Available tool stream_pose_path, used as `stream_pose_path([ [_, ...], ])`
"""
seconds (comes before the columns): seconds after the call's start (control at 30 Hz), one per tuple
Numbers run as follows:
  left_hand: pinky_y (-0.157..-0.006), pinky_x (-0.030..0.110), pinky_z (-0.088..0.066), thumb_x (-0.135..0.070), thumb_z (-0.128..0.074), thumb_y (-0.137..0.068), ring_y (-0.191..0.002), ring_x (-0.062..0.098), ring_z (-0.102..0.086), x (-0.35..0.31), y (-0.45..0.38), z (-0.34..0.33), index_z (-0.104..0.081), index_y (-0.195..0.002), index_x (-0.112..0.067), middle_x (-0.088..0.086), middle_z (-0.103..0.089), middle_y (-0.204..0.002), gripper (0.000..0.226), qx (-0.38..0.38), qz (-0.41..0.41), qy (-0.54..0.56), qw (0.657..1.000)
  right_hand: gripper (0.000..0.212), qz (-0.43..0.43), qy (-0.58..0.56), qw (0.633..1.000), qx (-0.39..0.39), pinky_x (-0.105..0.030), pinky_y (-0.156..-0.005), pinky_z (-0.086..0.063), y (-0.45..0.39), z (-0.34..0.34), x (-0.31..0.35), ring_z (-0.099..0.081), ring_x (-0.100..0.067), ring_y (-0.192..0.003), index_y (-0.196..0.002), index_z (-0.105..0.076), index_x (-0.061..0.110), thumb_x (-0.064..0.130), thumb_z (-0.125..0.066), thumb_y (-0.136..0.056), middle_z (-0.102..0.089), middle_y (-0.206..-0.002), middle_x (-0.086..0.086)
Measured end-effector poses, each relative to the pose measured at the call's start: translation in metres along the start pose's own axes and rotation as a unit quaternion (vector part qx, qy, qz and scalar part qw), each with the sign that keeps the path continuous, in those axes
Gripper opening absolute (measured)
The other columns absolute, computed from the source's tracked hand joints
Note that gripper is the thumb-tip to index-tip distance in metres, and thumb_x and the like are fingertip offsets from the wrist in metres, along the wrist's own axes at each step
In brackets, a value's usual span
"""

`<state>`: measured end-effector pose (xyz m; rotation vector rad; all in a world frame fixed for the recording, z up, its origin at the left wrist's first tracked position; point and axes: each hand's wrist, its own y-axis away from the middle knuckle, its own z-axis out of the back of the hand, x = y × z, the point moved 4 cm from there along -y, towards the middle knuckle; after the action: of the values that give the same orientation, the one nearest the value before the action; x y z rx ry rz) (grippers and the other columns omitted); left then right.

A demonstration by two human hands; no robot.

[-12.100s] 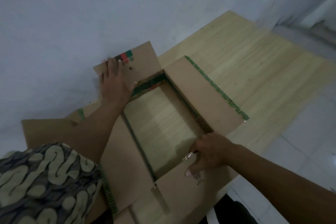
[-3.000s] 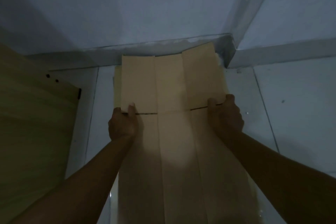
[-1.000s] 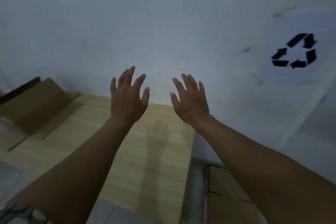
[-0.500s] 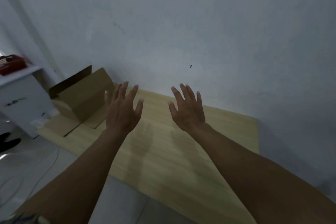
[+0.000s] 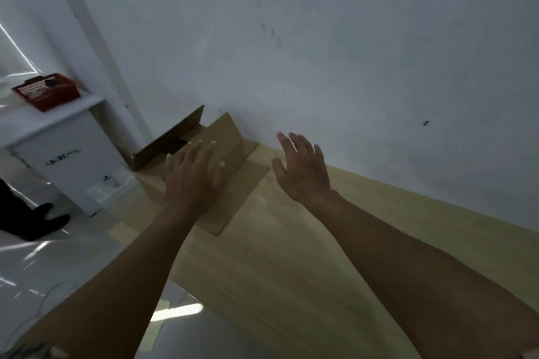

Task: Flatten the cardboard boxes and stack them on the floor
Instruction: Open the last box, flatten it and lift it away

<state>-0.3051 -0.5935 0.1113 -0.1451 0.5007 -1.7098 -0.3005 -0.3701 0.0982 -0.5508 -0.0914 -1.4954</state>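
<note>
Hands (image 5: 192,181) spread before cardboard box (image 5: 224,137)

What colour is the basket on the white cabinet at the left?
The basket is red, with a perforated wall; it shows in the head view.

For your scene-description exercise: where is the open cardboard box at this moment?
In the head view the open cardboard box sits left of centre, at the far end of the wooden table against the wall, beside the white cabinet, just beyond the left hand.
</note>
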Motion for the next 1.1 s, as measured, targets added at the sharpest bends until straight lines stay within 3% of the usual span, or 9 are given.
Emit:
stream_pose_path([
  [0.3,-0.110,0.059,-0.029,-0.042,-0.049,-0.092,-0.134,0.032,-0.043,0.150,-0.098,-0.031,-0.056,-0.134,-0.018,0.012,-0.049,-0.144,0.049,0.040,-0.070,0.049,0.996,0.056,-0.114,-0.010,0.993,-0.016,-0.052,-0.121,-0.011,-0.076,-0.099,0.098,-0.019,-0.022,-0.150,-0.155,-0.028,0.026,0.045,-0.035,-0.103,-0.029,-0.161,-0.005],
  [0.5,-0.111,0.058,-0.027,-0.041,-0.053,-0.095,-0.138,0.031,-0.038,0.213,-0.157,-0.071,-0.053,-0.138,-0.018,0.011,-0.045,-0.148,0.049,0.082,-0.089,0.062,0.991,0.052,-0.129,-0.003,0.991,-0.017,-0.052,-0.117,-0.022,-0.129,-0.151,0.145,-0.030,-0.026,-0.144,-0.150,-0.036,0.020,0.042,-0.038,-0.103,-0.039,-0.154,-0.007],
  [0.63,-0.110,0.055,-0.033,-0.041,-0.051,-0.096,-0.140,0.032,-0.035,0.240,-0.186,-0.093,-0.043,-0.145,-0.016,0.013,-0.037,-0.153,0.055,0.133,-0.077,0.085,0.984,0.044,-0.127,-0.003,0.992,0.008,-0.049,-0.102,-0.039,-0.171,-0.194,0.183,-0.046,-0.030,-0.128,-0.134,-0.049,0.015,0.041,-0.040,-0.100,-0.052,-0.138,-0.008],
  [0.8,-0.102,0.051,-0.040,-0.041,-0.053,-0.096,-0.136,0.033,-0.037,0.259,-0.219,-0.121,-0.033,-0.149,-0.015,0.011,-0.032,-0.154,0.063,0.207,-0.061,0.131,0.968,0.050,-0.198,0.004,0.979,0.041,-0.044,-0.109,-0.034,-0.203,-0.236,0.212,-0.035,-0.028,-0.137,-0.141,-0.045,0.013,0.039,-0.046,-0.099,-0.036,-0.152,-0.007],
  [0.93,-0.098,0.050,-0.046,-0.041,-0.054,-0.095,-0.125,0.036,-0.049,0.265,-0.240,-0.145,-0.028,-0.150,-0.015,0.015,-0.043,-0.143,0.067,0.263,-0.076,0.158,0.949,0.067,-0.297,0.039,0.951,0.073,-0.042,-0.100,-0.043,-0.224,-0.242,0.216,-0.040,-0.031,-0.131,-0.150,-0.030,0.010,0.015,-0.063,-0.091,-0.026,-0.155,-0.008],
  [1.0,-0.094,0.049,-0.047,-0.039,-0.054,-0.095,-0.119,0.038,-0.053,0.268,-0.246,-0.154,-0.026,-0.151,-0.016,0.017,-0.047,-0.137,0.066,0.289,-0.092,0.164,0.939,0.075,-0.345,0.037,0.935,0.078,-0.043,-0.090,-0.049,-0.224,-0.249,0.212,-0.050,-0.033,-0.121,-0.151,-0.026,0.009,0.008,-0.067,-0.088,-0.034,-0.150,-0.010],
  [1.1,-0.088,0.047,-0.046,-0.033,-0.050,-0.097,-0.115,0.039,-0.054,0.268,-0.251,-0.163,-0.022,-0.152,-0.017,0.017,-0.048,-0.134,0.064,0.309,-0.125,0.146,0.931,0.062,-0.395,0.035,0.917,0.028,-0.039,-0.080,-0.047,-0.216,-0.240,0.198,-0.058,-0.036,-0.112,-0.150,-0.029,0.012,0.009,-0.054,-0.094,-0.048,-0.140,-0.011],
])
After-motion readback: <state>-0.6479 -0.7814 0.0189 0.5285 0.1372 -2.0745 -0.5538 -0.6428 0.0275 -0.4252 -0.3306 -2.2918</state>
